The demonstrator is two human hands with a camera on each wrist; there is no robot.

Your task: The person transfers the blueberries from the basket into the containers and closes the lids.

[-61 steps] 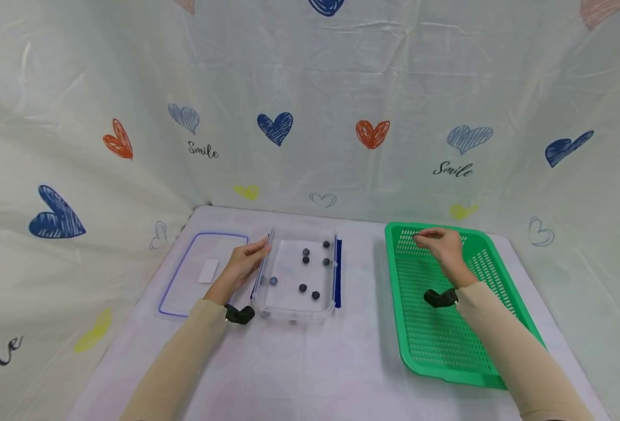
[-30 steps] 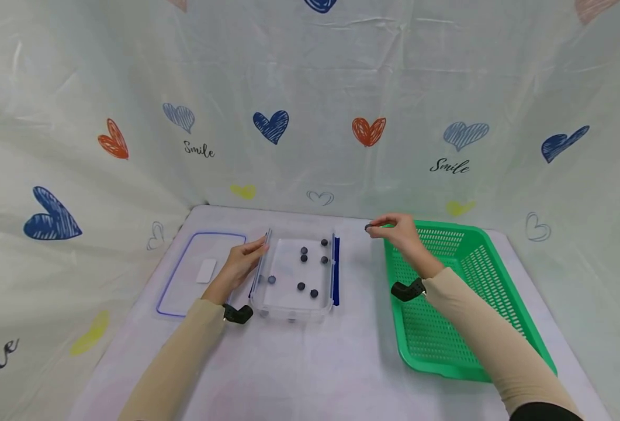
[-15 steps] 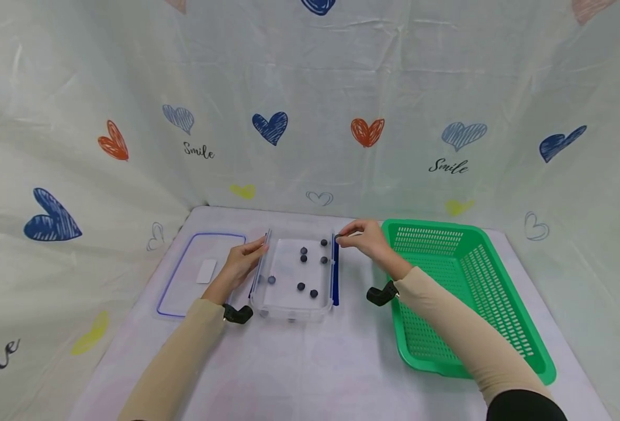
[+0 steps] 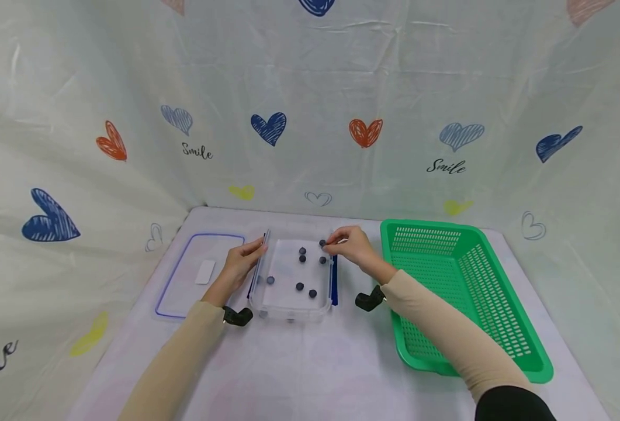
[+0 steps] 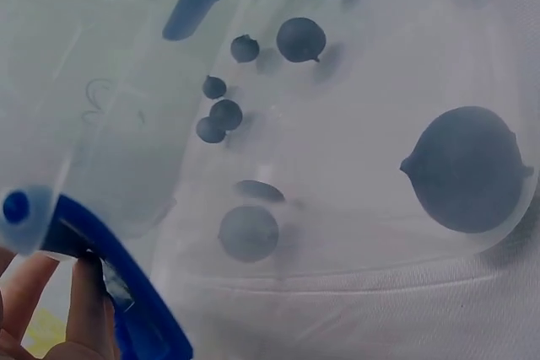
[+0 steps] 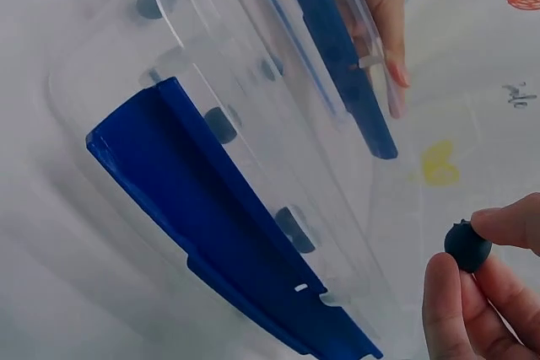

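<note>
A clear plastic box (image 4: 288, 311) with blue side latches stands on the table. Several blueberries (image 4: 300, 286) lie scattered over its floor. My left hand (image 4: 238, 263) grips the box's left wall near the far corner; in the left wrist view its fingers are beside a blue latch (image 5: 139, 301). Between thumb and fingers of my right hand (image 4: 354, 247) is a single blueberry (image 6: 467, 246), seen well in the right wrist view. That hand is at the box's right wall, its fingertips reaching over the rim near the far corner and overlapping a blueberry there.
To the left of the box lies a clear lid (image 4: 183, 286) with a blue seal and a white rectangle (image 4: 205, 272) on it. A green slotted basket (image 4: 436, 286) stands at the right, under my right forearm. A heart-printed sheet (image 4: 315, 164) hangs behind the table.
My right hand has moved left from over the green basket to the box's right rim, carrying the blueberry. My left hand keeps its grip on the box.
</note>
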